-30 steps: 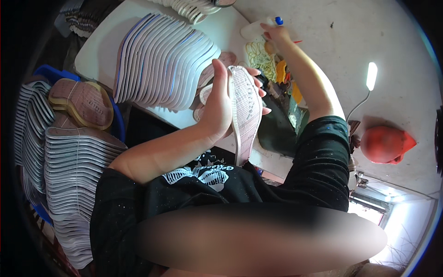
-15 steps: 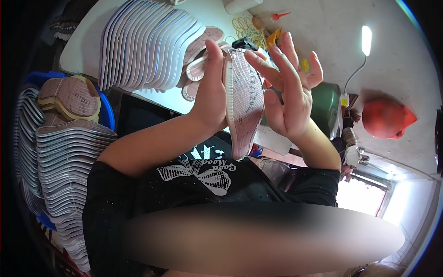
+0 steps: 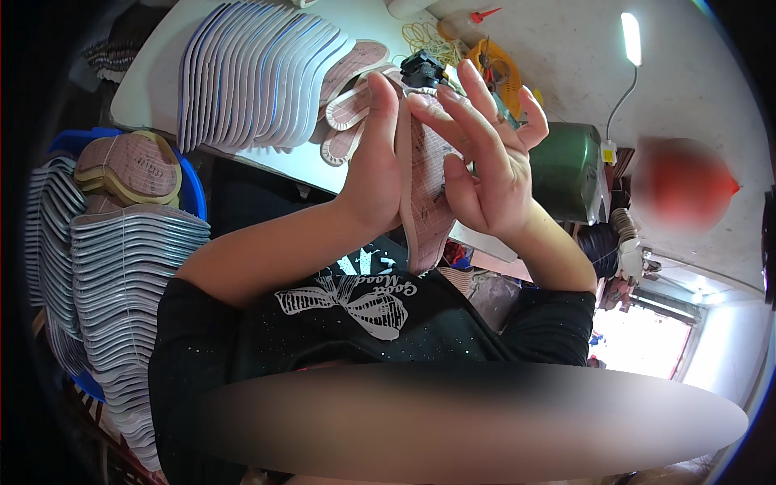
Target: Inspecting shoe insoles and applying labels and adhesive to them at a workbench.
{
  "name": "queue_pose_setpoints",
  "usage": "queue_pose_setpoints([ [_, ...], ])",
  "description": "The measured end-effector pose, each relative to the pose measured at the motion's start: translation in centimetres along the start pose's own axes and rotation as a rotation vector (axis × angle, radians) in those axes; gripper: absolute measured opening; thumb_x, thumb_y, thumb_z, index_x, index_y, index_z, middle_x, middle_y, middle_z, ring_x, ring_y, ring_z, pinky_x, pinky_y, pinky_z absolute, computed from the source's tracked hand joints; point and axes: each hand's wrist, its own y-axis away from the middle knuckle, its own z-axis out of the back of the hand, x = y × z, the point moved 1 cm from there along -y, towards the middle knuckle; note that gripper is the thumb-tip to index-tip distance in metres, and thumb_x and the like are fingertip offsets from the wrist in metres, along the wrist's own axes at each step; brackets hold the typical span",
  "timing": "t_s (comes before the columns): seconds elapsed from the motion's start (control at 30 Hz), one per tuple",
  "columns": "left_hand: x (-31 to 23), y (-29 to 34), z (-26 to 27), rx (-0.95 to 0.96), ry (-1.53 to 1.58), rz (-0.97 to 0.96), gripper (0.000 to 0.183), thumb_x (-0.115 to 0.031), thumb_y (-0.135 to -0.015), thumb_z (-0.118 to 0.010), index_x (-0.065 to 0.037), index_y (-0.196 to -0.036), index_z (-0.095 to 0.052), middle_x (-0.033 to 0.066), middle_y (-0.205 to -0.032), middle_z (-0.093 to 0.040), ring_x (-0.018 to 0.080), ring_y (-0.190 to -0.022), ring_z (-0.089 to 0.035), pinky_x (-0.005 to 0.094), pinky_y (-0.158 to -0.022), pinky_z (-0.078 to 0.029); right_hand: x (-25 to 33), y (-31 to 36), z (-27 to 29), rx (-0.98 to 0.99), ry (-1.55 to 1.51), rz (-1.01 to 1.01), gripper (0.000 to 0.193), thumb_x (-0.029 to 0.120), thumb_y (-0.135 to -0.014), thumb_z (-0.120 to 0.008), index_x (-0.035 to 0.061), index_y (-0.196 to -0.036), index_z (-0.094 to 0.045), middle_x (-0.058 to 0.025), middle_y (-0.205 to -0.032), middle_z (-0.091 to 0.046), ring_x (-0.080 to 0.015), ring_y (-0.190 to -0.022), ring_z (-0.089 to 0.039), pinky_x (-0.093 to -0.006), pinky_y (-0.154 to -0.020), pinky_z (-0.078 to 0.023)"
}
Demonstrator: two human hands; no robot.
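Observation:
A shoe insole (image 3: 428,194) with a pinkish-brown grid-patterned face and a pale rim stands on edge between my hands. My left hand (image 3: 376,162) lies along its left side with the thumb pointing up, gripping it from behind; the left fingers are mostly hidden. On the other side, my right hand (image 3: 491,158) has its index fingertip at the insole's upper end and its thumb against the lower face. Its other fingers are raised and spread. Several similar insoles (image 3: 352,109) lie on the white table just behind my left hand.
On the table (image 3: 149,97) stands a long row of white insoles (image 3: 250,81). Tied insole stacks (image 3: 137,283) fill a blue tub (image 3: 191,182) at left. Farther back are a black object (image 3: 423,69), a yellow basket (image 3: 505,73), a green container (image 3: 570,170) and a lamp (image 3: 631,40).
The insole has turned, so its face shows at a narrower angle. My right hand has shifted slightly left and its fingers have bent closer over the insole. The view has moved a little.

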Motion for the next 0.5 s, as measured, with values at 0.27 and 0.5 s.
queue_pose_setpoints([
  [0.27,-0.34,0.26,-0.02,0.032,-0.095,-0.034,0.084,-0.07,-0.089,-0.014,-0.002,-0.128,-0.043,0.009,-0.12,-0.053,0.0172,-0.115,-0.05,0.0323,-0.098,-0.039,-0.08,-0.31,-0.06,-0.06,0.123,0.01,0.046,0.006,-0.069,-0.052,0.0066,-0.113,-0.062,0.0009,-0.116,-0.063,-0.0142,-0.122,-0.051,-0.0428,-0.107,-0.006],
  [0.5,-0.09,0.32,0.17,0.032,-0.128,-0.032,0.08,-0.069,-0.09,-0.013,-0.003,-0.123,-0.046,0.0077,-0.114,-0.054,0.0152,-0.112,-0.051,0.0298,-0.094,-0.041,0.05,0.23,0.1,-0.118,0.054,-0.007,0.045,0.003,-0.067,-0.051,0.0056,-0.11,-0.062,-0.0001,-0.109,-0.066,-0.0144,-0.121,-0.052,-0.0416,-0.106,-0.005],
])
